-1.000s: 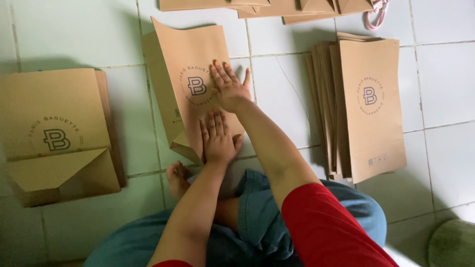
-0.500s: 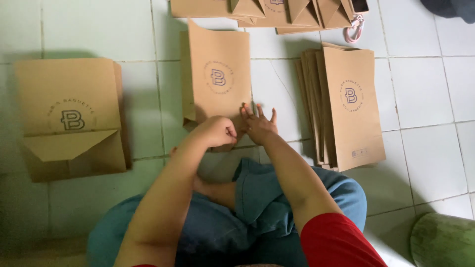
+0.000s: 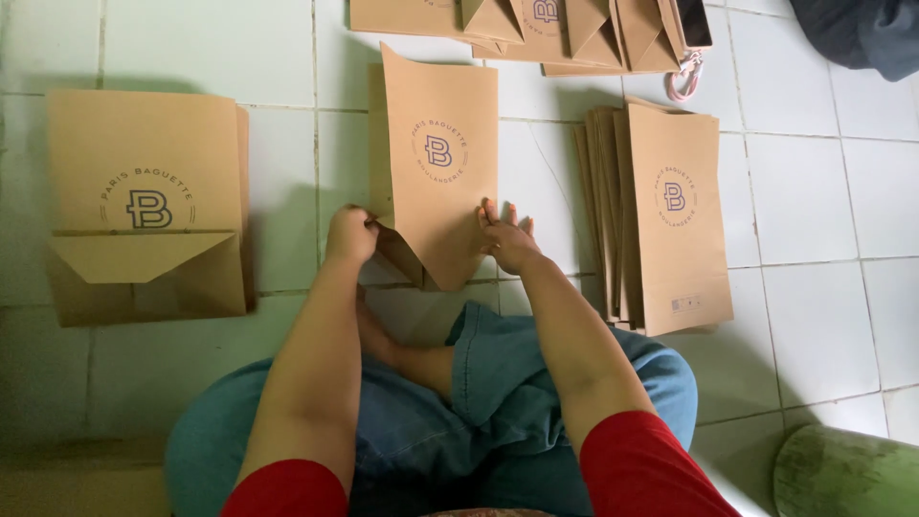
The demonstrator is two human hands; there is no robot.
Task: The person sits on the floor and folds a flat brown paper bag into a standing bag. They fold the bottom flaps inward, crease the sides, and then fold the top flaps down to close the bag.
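We pinch the brown paper bag (image 3: 436, 163) with our left hand (image 3: 350, 236). Our right hand (image 3: 507, 237) presses flat on its edge. More bags (image 3: 670, 215) lie beside it.

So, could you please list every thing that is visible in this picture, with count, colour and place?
paper bag being folded: one, brown, centre of the floor, held at its lower end by both hands
folded paper bag: one on top, brown, left, bottom flap folded up; more may lie under it
stack of flat paper bags: several, brown, right
more paper bags: several, brown, top edge
phone: one, dark, top right, partly cut off
cord loop: one, pink and white, below the phone
dark cloth: one, top right corner
green object: one, bottom right corner
tiled floor: white
jeans: blue
sleeves: two, red
left hand: one
right hand: one
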